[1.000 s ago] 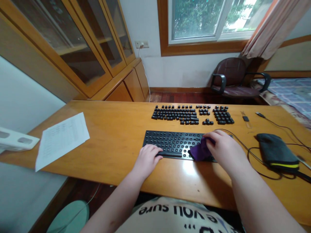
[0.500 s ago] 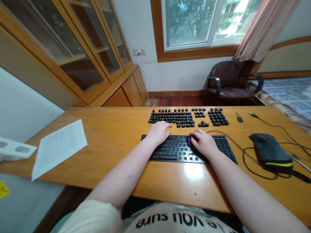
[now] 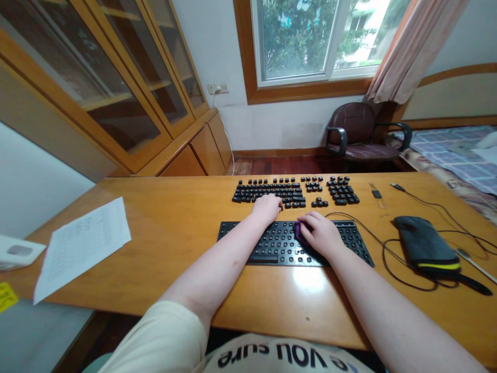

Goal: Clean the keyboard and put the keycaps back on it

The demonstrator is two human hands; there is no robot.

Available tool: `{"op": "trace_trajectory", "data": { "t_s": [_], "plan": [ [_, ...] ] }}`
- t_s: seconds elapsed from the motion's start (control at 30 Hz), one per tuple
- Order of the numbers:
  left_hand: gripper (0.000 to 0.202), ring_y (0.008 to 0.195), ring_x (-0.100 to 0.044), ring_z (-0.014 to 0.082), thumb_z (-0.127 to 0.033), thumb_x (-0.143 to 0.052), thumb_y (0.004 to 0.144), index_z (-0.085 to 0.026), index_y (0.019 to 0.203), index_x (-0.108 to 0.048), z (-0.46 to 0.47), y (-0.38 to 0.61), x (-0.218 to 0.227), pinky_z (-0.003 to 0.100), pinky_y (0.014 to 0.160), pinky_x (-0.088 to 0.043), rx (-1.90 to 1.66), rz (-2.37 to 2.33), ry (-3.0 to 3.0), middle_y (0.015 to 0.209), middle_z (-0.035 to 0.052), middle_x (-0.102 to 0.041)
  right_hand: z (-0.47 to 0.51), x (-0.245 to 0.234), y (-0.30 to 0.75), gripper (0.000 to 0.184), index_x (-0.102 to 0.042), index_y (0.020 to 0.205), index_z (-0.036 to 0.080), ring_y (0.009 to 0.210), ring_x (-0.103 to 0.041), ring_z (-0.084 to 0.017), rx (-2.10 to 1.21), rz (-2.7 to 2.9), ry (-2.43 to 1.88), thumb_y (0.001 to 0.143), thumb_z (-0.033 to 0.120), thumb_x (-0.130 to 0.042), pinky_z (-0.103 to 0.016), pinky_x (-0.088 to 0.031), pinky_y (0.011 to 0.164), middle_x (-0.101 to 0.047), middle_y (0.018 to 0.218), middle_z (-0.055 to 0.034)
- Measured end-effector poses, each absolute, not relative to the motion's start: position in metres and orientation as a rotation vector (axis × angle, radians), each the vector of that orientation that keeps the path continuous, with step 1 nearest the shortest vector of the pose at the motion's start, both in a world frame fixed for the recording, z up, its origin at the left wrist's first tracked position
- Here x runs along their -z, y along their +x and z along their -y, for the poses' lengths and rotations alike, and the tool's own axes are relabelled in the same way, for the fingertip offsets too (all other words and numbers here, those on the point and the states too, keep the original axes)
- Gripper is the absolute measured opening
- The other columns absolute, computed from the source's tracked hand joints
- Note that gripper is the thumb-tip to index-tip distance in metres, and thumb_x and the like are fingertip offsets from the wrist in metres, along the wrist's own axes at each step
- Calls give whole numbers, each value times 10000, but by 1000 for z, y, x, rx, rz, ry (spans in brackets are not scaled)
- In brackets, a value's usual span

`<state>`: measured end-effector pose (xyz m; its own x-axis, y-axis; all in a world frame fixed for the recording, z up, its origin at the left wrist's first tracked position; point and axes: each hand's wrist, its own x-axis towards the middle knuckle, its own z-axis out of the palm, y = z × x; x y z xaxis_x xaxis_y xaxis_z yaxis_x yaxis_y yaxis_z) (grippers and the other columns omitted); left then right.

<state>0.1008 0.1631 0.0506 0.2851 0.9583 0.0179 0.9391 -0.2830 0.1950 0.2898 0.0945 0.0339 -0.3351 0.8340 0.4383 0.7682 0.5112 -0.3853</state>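
On the tabletop sit one bare keyboard, one laid-out set of loose keycaps just beyond it, one sheet of paper and one dark pouch. Two hands at work: the right hand is bunched around one purple cloth, pressed on the keyboard's middle. The left hand, fingers curled, touches the keycaps, grip unclear. A second ago it rested at the keyboard's front edge.

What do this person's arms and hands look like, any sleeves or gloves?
Both the left hand and right hand are bare: no gloves, rings or watch show. The forearms are uncovered too. A short cream sleeve covers the left upper arm, part of a pale shirt with dark lettering.
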Motion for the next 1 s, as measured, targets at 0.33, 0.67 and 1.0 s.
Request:
{"op": "trace_trajectory", "data": {
  "t_s": [0.33, 0.67, 1.0],
  "plan": [
    [136, 807, -622, 157, -208, -572, 778, -195, 909, -606, -143, 96, -69, 279, 762, -496, -479, -1719, 2264, 940, 45, -653, -93, -35, 294, 161, -650, 886, 226, 841, -620, -195, -226, 1985, -1245, 830, 255, -503, -332, -494, 770, -661, 892, -42],
    [331, 824, -609, 133, -157, -623, 738, -172, 1060, -545, -74, 117, -45, 286, 762, -536, -1224, -1323, 1676, 920, 54, -614, -82, -43, 291, 170, -640, 943, 216, 926, -589, -207, -436, 1511, -1103, 848, 258, -505, -386, -473, 843, -623, 961, -76],
    [278, 822, -640, 119, -33, -590, 683, -190, 881, -474, -69, 128, -35, 295, 801, -542, -1275, -1282, 1610, 889, 11, -646, -83, -27, 281, 261, -665, 885, 205, 832, -633, -208, -1056, 1427, -1133, 653, 306, -727, -402, -499, 823, -686, 883, -53]
  ]
}}
